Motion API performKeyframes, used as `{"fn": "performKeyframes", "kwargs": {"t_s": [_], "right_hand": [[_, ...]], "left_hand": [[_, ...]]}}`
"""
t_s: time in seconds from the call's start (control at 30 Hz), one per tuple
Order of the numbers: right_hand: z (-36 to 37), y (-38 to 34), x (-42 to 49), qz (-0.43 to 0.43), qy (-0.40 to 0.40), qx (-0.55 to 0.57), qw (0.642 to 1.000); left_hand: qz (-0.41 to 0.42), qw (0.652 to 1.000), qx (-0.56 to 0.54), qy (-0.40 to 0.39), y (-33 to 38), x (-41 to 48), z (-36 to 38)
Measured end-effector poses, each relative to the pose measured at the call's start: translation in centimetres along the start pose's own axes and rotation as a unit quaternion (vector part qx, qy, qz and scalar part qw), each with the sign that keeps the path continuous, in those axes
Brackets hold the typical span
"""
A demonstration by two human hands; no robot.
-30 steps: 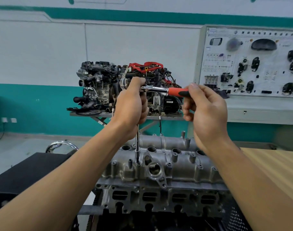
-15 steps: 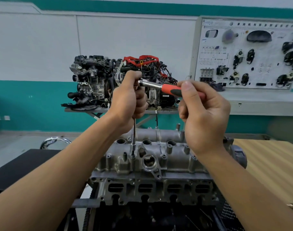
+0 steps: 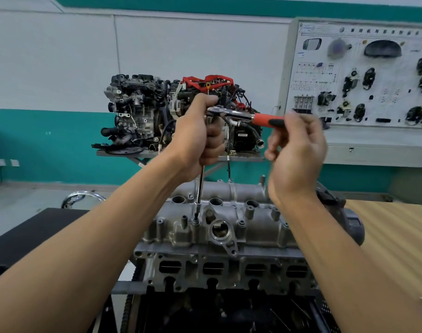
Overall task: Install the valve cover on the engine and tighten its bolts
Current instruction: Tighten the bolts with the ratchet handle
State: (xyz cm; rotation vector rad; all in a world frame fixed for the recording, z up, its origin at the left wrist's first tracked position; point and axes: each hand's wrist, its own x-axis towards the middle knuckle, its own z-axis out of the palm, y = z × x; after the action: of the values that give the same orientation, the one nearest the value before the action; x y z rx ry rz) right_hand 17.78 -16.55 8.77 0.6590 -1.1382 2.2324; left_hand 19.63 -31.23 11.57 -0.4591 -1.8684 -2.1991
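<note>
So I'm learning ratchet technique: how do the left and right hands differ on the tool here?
The left hand wraps a full fist round the top of the upright extension; the right hand only pinches the end of the orange ratchet handle. The left hand looks sharp; the right hand is blurred. The left hand sits over the extension; the right hand is out to the side. Both are raised above the valve cover.

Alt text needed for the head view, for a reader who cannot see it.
A person's left hand grips the head of a ratchet atop a long extension bar set on a bolt of the grey valve cover, while the right hand pinches the ratchet's red grip. A second engine and a parts display board stand behind.
</note>
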Motion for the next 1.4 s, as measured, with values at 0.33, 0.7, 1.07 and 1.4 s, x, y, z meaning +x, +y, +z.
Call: {"fn": "performKeyframes", "kwargs": {"t_s": [0.33,0.7,1.07,1.4], "right_hand": [[1.1,-4.0,-5.5,-0.065,-0.034,-0.022,0.997],[1.2,-1.8,0.2,0.047,0.006,-0.102,0.994],[1.6,-4.5,-1.7,-0.03,-0.081,0.01,0.996],[4.6,-0.7,-3.9,0.058,-0.146,-0.061,0.986]], "left_hand": [[0.014,0.997,0.026,0.067,0.5,-0.7,1.0],[0.003,0.99,0.042,0.131,0.7,-0.2,1.3],[0.18,0.979,0.073,0.067,3.7,-3.9,1.8],[0.129,0.975,0.085,0.162,1.9,-4.3,-5.3]]}}
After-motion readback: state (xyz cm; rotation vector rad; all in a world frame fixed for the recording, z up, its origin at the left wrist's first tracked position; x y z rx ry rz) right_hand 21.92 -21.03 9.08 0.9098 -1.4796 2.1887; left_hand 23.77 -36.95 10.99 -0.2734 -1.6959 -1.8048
